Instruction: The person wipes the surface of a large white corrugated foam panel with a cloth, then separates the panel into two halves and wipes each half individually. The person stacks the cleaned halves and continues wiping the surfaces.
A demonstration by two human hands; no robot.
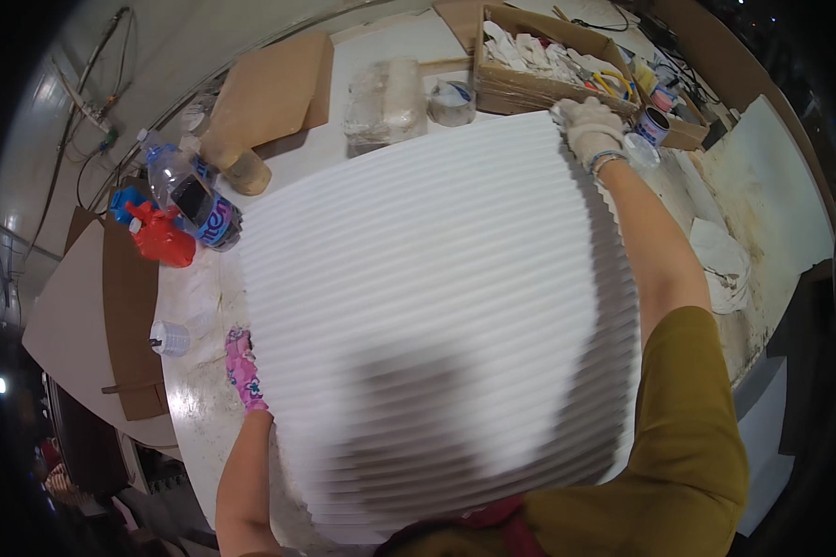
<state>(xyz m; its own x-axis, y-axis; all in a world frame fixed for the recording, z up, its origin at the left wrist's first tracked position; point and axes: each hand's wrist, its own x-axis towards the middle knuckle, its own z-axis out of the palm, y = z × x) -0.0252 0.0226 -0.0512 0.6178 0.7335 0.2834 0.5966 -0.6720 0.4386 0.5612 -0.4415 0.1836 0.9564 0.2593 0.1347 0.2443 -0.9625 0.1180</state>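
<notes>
A large white corrugated sheet (427,269) spreads across the middle of the table, its ridges running from side to side. At its left edge is my left hand (242,369) in a pink flowered glove, closed on the rim with the fingers partly hidden. My right hand (589,132), in a pale knit glove, reaches to the far right corner and grips the sheet there, its fingers bent over the edge. A dark shadow falls on the sheet's near part and along its right side.
Left of the sheet stand a large plastic bottle (190,195), a red container (163,237) and a clear cup (169,338). Behind lie a wrapped block (385,100), a tape roll (451,102) and a cardboard box (511,88) of gloves. A white cloth (720,265) lies right.
</notes>
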